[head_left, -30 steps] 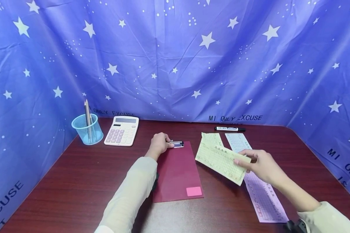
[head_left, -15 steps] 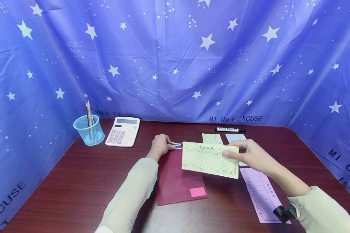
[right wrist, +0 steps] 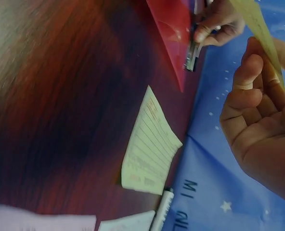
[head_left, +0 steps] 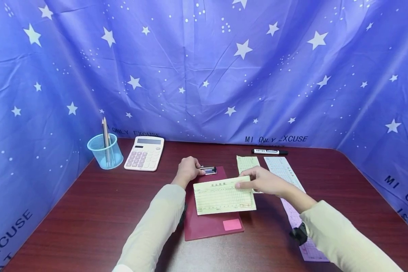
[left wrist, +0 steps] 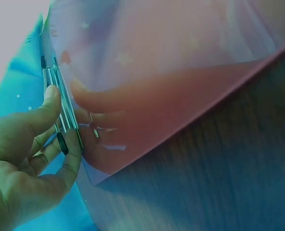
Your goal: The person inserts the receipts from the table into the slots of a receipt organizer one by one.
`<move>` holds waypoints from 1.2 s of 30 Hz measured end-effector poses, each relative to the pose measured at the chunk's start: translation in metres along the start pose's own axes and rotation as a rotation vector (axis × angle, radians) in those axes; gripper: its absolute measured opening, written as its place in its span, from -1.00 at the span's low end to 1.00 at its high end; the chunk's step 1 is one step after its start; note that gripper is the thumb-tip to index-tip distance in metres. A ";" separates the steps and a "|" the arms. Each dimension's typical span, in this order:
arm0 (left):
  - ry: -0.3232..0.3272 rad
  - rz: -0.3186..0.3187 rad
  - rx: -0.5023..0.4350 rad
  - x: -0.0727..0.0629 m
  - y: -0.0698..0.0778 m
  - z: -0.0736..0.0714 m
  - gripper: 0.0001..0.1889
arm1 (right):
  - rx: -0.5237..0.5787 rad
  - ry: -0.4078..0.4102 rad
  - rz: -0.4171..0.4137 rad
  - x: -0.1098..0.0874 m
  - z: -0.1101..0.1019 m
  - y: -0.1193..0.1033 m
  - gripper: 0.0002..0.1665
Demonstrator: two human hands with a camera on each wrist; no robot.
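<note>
A dark red clipboard with a pink label lies flat on the table. At its top edge my left hand grips the metal clip; in the left wrist view the thumb presses the clip with fingers on its other side. My right hand pinches a pale yellow printed form by its right end, thumb on top. The form is held over the clipboard, covering its middle in the head view. In the right wrist view the form shows nearly edge-on between the fingers.
Another yellow form lies right of the clipboard, beside a pale blue form and a purple form partly under the right arm. A marker lies behind them. At the back left stand a calculator and a blue mesh pencil cup.
My right hand has carried the yellow form leftward from above the other forms to over the clipboard, turning it nearly level. My left hand stays at the clip; the clipboard has shifted slightly.
</note>
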State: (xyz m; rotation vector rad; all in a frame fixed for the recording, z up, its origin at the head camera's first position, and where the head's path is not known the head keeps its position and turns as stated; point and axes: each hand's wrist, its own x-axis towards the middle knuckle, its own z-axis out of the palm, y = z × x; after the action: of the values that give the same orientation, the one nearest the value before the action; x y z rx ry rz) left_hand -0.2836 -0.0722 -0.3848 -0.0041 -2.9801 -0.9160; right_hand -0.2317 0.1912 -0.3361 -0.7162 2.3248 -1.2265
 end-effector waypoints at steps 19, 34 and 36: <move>-0.018 -0.019 -0.009 -0.003 0.001 0.003 -0.80 | -0.307 0.131 -0.005 0.044 0.031 0.014 -0.78; -0.013 -0.023 -0.005 0.000 0.000 0.004 -0.79 | -0.542 0.095 -0.251 0.026 0.045 0.010 -0.80; -0.010 -0.017 0.000 0.001 0.000 0.003 -0.79 | -0.589 0.067 -0.284 0.023 0.049 0.010 -0.78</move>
State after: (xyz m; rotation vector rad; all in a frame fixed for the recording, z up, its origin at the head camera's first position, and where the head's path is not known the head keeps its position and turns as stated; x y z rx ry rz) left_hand -0.2844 -0.0705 -0.3878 0.0169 -2.9935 -0.9205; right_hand -0.2246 0.1511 -0.3733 -1.2471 2.7342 -0.6544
